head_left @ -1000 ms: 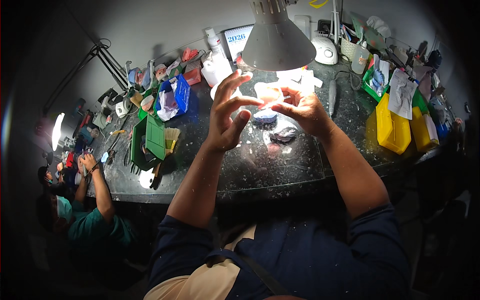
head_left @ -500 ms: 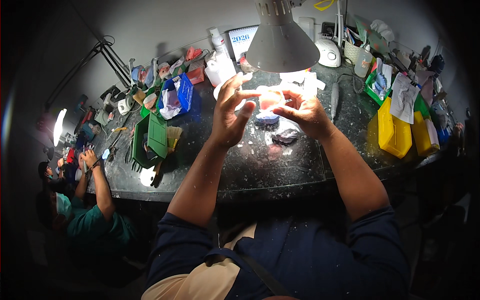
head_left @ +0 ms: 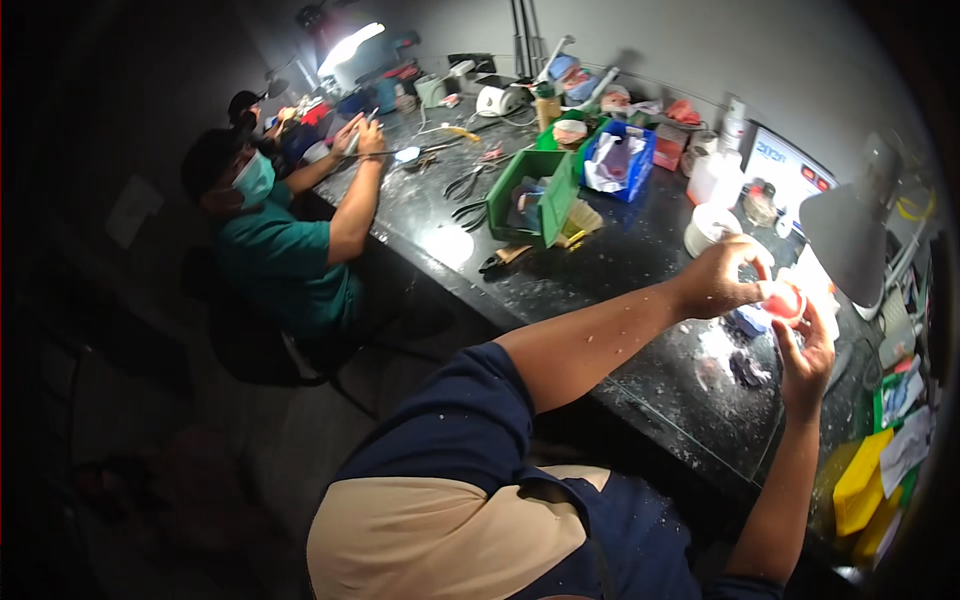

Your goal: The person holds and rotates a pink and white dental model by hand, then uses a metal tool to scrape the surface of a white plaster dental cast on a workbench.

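Under the lamp, above the bench, I hold a pink, rounded piece (head_left: pixel 785 303) that looks like a denture base; glare hides its detail. My left hand (head_left: pixel 722 279) has thumb and forefinger closed at its left edge. My right hand (head_left: pixel 806 352) grips it from the right and below, fingers behind and thumb in front. Just beneath, on the bench, a pale blue block (head_left: pixel 748 321) is partly hidden by my hands. A dark crumpled cloth-like thing (head_left: pixel 749 369) lies nearer to me among white dust. Beyond my left hand is a round white tub (head_left: pixel 708 226).
A grey lamp shade (head_left: pixel 845 240) hangs at the right. Green (head_left: pixel 553 200) and blue (head_left: pixel 640 187) bins, with pliers (head_left: pixel 468 214), stand to the left. Yellow bins (head_left: pixel 862 482) sit at the right. A co-worker in a green shirt (head_left: pixel 295 250) works at the bench's left.
The view has swung left, showing more of the co-worker. My left hand's fingers, spread before, have closed at the pink piece. My right hand keeps hold of it.
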`<state>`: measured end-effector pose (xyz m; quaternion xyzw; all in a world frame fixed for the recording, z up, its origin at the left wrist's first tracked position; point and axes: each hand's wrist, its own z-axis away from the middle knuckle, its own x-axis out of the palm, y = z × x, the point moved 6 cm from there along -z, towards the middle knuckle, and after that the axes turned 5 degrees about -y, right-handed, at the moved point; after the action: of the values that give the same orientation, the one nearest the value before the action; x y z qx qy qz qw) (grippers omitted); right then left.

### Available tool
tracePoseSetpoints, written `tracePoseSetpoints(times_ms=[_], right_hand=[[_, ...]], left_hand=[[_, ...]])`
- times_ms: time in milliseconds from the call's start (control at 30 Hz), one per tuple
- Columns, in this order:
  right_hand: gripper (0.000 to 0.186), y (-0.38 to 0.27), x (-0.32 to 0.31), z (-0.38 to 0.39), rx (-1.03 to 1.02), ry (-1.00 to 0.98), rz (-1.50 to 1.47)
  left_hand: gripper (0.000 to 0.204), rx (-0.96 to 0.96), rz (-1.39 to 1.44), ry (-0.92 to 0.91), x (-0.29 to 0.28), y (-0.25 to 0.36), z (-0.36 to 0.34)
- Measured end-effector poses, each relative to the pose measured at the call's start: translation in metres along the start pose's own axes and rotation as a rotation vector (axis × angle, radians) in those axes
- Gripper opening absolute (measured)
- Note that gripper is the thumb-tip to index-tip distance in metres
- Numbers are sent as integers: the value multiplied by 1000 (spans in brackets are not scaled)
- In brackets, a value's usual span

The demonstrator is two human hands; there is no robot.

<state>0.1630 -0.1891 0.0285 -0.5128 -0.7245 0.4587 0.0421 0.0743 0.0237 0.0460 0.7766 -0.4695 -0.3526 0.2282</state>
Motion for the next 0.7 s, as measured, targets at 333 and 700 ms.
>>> tracePoseSetpoints(times_ms=[333,700], right_hand=[[61,15,3,2,34,12,-44],[56,1,8,0,41,-28,244]], left_hand=[[27,-455,536,-64,18,-14,10],[23,-509,723,6,26,-29,17]])
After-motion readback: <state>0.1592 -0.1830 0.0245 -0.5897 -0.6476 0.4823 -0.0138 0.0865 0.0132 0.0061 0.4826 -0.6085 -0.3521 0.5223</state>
